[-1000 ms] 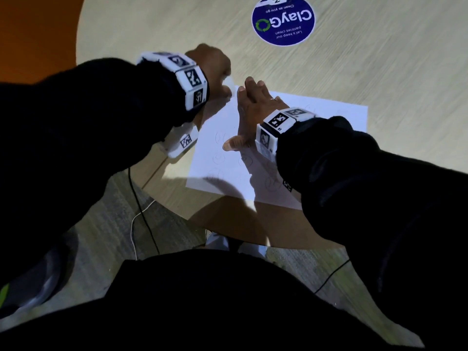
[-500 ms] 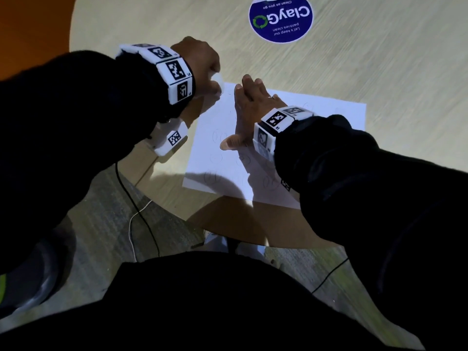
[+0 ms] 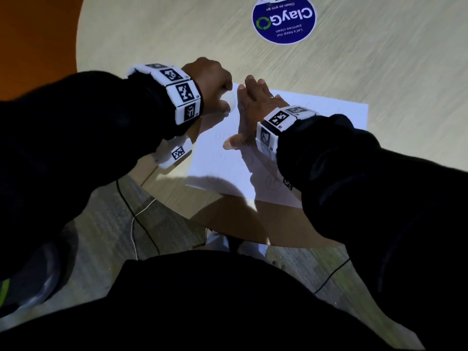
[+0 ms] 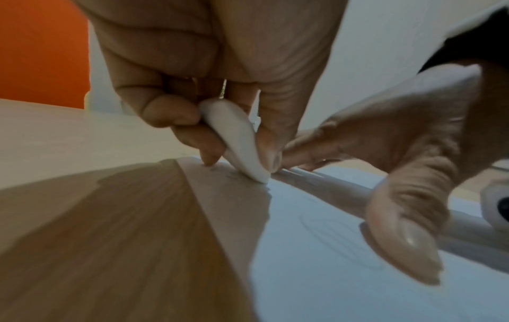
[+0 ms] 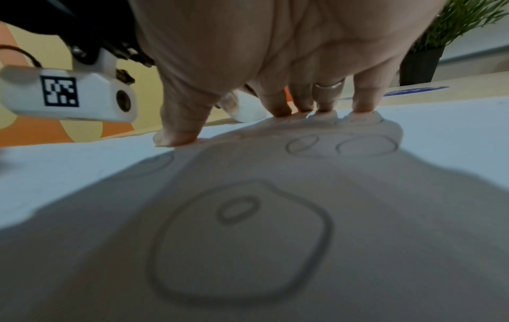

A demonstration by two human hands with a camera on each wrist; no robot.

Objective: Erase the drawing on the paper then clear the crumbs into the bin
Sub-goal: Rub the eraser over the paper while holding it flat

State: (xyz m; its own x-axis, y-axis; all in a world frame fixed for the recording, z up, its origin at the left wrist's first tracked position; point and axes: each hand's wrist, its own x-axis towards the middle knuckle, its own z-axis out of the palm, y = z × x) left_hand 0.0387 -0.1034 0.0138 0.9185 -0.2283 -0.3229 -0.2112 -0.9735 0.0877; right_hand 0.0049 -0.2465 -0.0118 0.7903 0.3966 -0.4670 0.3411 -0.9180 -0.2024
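Wooden table (image 3: 379, 72): left hand (image 4: 209, 65) pinches eraser (image 4: 239, 139), right hand (image 3: 255, 102) flat, hiding paper (image 3: 329, 117).

The head camera is looking steeply down over both forearms at the paper (image 3: 291, 148) on the round table (image 3: 379, 59). Each wrist camera is skimming low and very close across that paper, facing along its own fingers; all three are sharing the sheet.

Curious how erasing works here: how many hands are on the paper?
2. Left hand grips the eraser on the paper, near its left edge; right hand presses flat beside it.
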